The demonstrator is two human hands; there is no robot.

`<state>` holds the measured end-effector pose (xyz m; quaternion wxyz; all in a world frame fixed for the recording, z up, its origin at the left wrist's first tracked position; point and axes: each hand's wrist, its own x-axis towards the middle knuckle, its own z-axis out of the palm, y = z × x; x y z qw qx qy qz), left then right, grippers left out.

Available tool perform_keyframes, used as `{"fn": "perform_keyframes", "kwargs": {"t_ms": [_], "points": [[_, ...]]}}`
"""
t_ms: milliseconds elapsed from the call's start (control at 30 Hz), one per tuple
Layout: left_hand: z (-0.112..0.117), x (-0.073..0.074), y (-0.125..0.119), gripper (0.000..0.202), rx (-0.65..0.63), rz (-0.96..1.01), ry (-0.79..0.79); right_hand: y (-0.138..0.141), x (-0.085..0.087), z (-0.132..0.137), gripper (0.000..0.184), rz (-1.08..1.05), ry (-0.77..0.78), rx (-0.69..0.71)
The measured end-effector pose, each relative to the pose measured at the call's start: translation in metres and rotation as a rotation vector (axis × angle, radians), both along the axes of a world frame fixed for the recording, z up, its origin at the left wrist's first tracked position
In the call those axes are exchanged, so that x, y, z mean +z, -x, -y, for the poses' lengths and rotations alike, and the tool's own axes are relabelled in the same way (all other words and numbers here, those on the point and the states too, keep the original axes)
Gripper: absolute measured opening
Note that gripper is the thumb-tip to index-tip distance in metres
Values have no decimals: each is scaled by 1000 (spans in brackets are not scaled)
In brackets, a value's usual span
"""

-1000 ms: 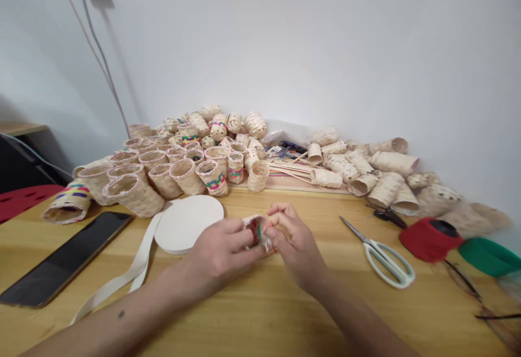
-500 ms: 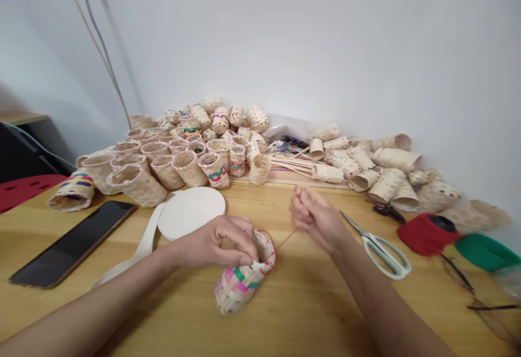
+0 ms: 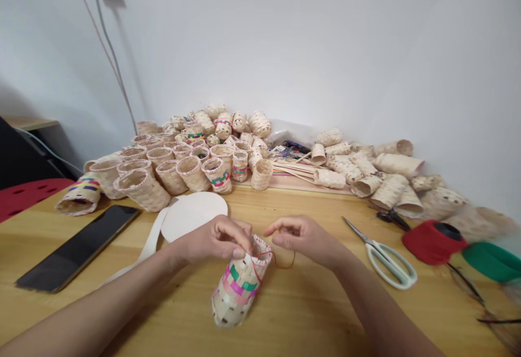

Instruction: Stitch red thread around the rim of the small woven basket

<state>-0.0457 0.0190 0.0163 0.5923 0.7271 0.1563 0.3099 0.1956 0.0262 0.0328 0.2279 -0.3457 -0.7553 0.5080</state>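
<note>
The basket is woven from flat, woody strips, matt and rough with gaps in the weave. The red thread looks thin and fibrous. The worktop is smooth, grained wood with a soft sheen. The scissors pair shiny metal blades with smooth, plastic-looking handles. The phone has a glossy, glass-like face; the tape roll looks matt and cloth-like.

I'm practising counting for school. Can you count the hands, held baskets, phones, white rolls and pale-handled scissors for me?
Hands, the left hand and right hand: 2
Held basket: 1
Phone: 1
White roll: 1
Pale-handled scissors: 1
Total: 6
</note>
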Motion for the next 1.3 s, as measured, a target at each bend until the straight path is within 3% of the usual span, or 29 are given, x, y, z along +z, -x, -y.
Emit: {"fn": "perform_keyframes", "kwargs": {"t_ms": [133,267,333,400,533,600,667,767,933,1033,1167,1300], "points": [[-1,-3,1,19,2,-4,33,6,-1,8,31,-37,84,142],[-2,-4,1,18,10,21,62,9,-6,9,29,-98,165,84],[-2,-4,1,19,13,8,79,11,-8,9,33,-146,126,-8],[-1,-5,0,19,3,-17,100,10,-10,4,35,-93,-14,-102],[1,-5,0,18,-30,-18,139,-12,-19,-20,24,379,-464,-513],[1,-6,-1,18,-38,-12,149,-28,-23,-33,21,513,-526,-694],[1,-6,-1,18,-42,-10,156,-38,-22,-39,21,535,-508,-744],[0,-6,0,17,-44,4,155,-32,-11,-31,28,468,-460,-627],[-2,-7,0,16,-36,27,137,0,3,0,33,106,-115,-67],[-2,-8,0,16,-31,14,141,10,-1,7,32,12,78,98],[-1,-9,1,17,-21,-21,160,16,-12,8,27,-86,198,103],[-1,-9,1,20,-12,-59,165,21,-13,10,27,-86,114,-52]]}}
